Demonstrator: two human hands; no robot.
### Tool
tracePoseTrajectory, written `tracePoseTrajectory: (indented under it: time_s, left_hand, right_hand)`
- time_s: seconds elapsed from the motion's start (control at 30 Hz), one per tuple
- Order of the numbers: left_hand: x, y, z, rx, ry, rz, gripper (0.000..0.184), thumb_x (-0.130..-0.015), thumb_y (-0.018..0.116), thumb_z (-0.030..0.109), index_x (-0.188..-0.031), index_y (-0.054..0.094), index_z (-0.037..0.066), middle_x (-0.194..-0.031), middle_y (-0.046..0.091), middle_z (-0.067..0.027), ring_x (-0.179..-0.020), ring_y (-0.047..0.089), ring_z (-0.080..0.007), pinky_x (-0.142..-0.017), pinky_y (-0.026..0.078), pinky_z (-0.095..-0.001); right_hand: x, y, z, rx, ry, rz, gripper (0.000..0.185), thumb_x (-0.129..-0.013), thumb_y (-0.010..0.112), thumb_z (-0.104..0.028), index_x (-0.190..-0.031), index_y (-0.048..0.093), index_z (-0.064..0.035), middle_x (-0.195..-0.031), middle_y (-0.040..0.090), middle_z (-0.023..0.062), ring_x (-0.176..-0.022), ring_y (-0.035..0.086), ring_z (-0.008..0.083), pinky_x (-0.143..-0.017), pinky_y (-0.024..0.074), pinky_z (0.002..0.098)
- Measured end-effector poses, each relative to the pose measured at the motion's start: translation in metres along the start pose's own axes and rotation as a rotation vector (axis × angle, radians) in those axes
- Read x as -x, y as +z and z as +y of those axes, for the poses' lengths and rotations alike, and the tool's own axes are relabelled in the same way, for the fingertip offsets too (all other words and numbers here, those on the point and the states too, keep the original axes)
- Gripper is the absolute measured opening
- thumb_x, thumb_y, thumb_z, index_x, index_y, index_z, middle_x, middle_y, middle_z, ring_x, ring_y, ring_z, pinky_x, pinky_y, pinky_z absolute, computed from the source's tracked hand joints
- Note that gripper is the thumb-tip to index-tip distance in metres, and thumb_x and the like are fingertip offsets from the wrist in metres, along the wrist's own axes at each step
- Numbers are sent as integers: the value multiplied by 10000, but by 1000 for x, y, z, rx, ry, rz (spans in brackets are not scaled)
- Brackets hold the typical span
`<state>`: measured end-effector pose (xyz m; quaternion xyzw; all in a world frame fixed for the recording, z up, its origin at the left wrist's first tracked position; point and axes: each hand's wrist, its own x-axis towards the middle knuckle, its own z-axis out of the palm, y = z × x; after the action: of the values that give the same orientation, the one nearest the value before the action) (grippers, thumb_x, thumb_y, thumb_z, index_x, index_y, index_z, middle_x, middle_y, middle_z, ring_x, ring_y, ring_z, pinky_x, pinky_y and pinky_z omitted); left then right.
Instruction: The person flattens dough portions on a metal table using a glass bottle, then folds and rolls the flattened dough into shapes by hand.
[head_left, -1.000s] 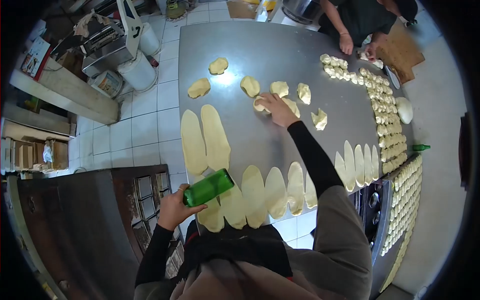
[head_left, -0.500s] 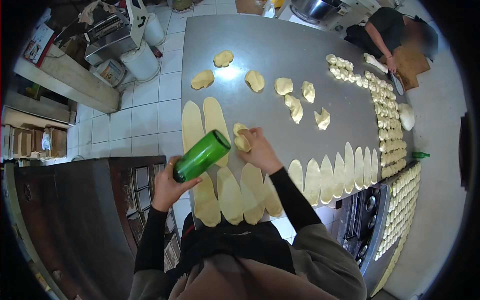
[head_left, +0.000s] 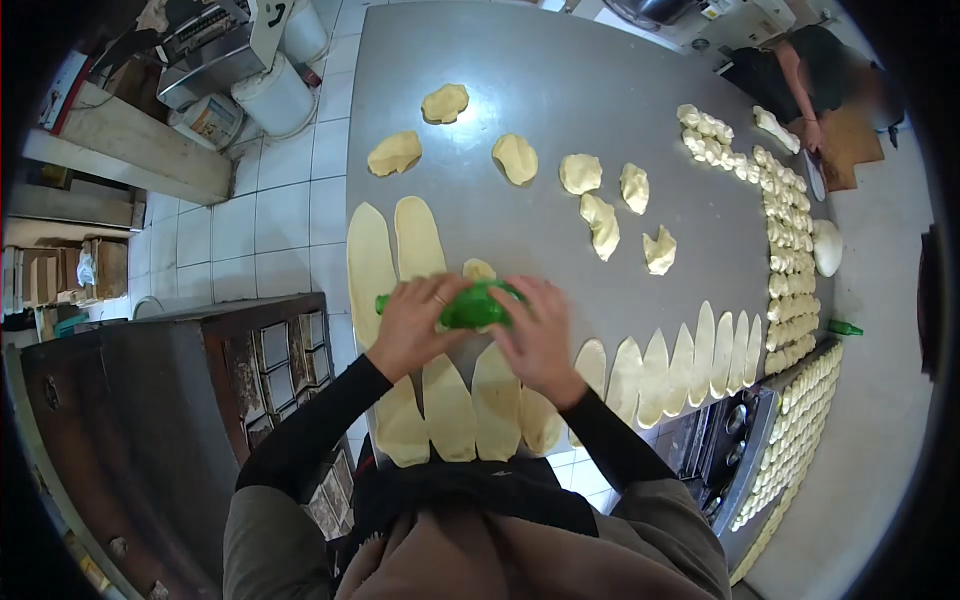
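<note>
A green glass bottle (head_left: 466,307) lies sideways over the table, gripped at both ends. My left hand (head_left: 412,318) is wrapped round its neck end, and my right hand (head_left: 540,330) closes on the base end. Beneath the bottle a piece of dough (head_left: 479,269) shows only at its far edge; the rest is hidden. Long flattened dough strips (head_left: 418,240) lie beyond my left hand. More flat strips (head_left: 446,405) line the near table edge below my wrists.
Several dough lumps (head_left: 515,158) are spread over the metal table (head_left: 560,80). Rows of small dough pieces (head_left: 788,265) run along the right side, near another green bottle (head_left: 845,327). A co-worker (head_left: 815,75) handles dough at the far right corner.
The bottle has swung from tilted in my left hand to lying level over the dough. My right hand has left the dough piece and taken the bottle's other end.
</note>
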<state>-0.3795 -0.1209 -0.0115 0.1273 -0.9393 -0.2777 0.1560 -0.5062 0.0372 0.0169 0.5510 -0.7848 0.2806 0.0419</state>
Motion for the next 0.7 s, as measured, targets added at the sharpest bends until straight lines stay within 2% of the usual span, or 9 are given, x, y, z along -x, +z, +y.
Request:
tracePoseTrajectory:
  time_s: [0.07, 0.13, 0.2, 0.23, 0.3, 0.5, 0.6, 0.63, 0.7]
  left_hand:
    - [-10, 17, -20, -107, 81, -17, 542, -743, 714, 377, -1197, 554, 128, -1108, 584, -64, -860, 583, -236, -726, 449, -299]
    - [-45, 24, -45, -220, -51, -39, 597, -789, 599, 553, -1207, 535, 131, -1154, 563, -77, -771, 590, -231, -641, 464, -327]
    - [-92, 13, -61, -232, -67, 20, 600, -807, 543, 605, -1085, 589, 75, -985, 625, -105, -664, 591, -258, -602, 464, -356]
    - [-106, 12, -70, -240, -66, 24, 600, -807, 543, 605, -1085, 589, 75, -985, 625, -105, -664, 591, -258, -602, 464, -356]
    - [-132, 10, -86, -187, -182, -4, 597, -831, 491, 624, -914, 622, 48, -746, 627, -125, -610, 577, -295, -592, 456, -378]
    - [-167, 6, -110, -18, -288, -78, 609, -856, 438, 622, -838, 613, 39, -607, 585, -127, -601, 568, -316, -576, 439, -397]
    - [-83, 11, -68, -177, -122, 4, 582, -831, 499, 601, -1038, 551, 60, -790, 550, -112, -673, 550, -283, -623, 432, -387]
    - [-45, 21, -54, -262, 16, 90, 586, -813, 531, 600, -1075, 533, 75, -849, 520, -106, -711, 540, -271, -641, 431, -379]
    - [4, 12, -17, -248, -60, -34, 622, -741, 623, 587, -1094, 531, 83, -874, 460, -91, -777, 504, -267, -688, 421, -374]
  right_hand:
    - [-16, 40, 19, 152, -3, 7, 285, -798, 617, -351, -903, 662, -89, -1019, 594, 84, -955, 520, 274, -900, 397, 407]
    - [-77, 56, 45, 154, 143, -186, 309, -843, 573, -373, -823, 635, -72, -901, 603, 100, -882, 545, 268, -803, 437, 379]
    - [-129, 75, 76, 146, 180, -79, 363, -876, 542, -393, -746, 605, -60, -779, 594, 109, -762, 568, 288, -686, 463, 384]
    - [-151, 79, 83, 111, 252, -129, 416, -896, 509, -421, -755, 621, -45, -749, 614, 130, -699, 584, 329, -638, 473, 394]
    - [-184, 78, 89, 121, 395, -221, 442, -901, 490, -429, -764, 633, -33, -752, 642, 153, -713, 604, 349, -651, 482, 403]
    - [-200, 80, 110, 49, 447, -170, 426, -904, 485, -383, -761, 627, -8, -749, 650, 161, -710, 610, 363, -669, 486, 422]
    - [-112, 67, 72, 136, 282, -306, 340, -874, 511, -371, -810, 613, -52, -852, 640, 151, -738, 604, 320, -661, 477, 433]
    - [-75, 45, 37, 116, 340, -382, 318, -839, 566, -317, -957, 621, -26, -1021, 610, 220, -906, 603, 342, -743, 499, 409]
    - [8, 44, 9, 58, 90, -27, 446, -804, 614, -255, -1177, 548, -20, -1246, 482, 217, -1145, 480, 353, -933, 432, 410]
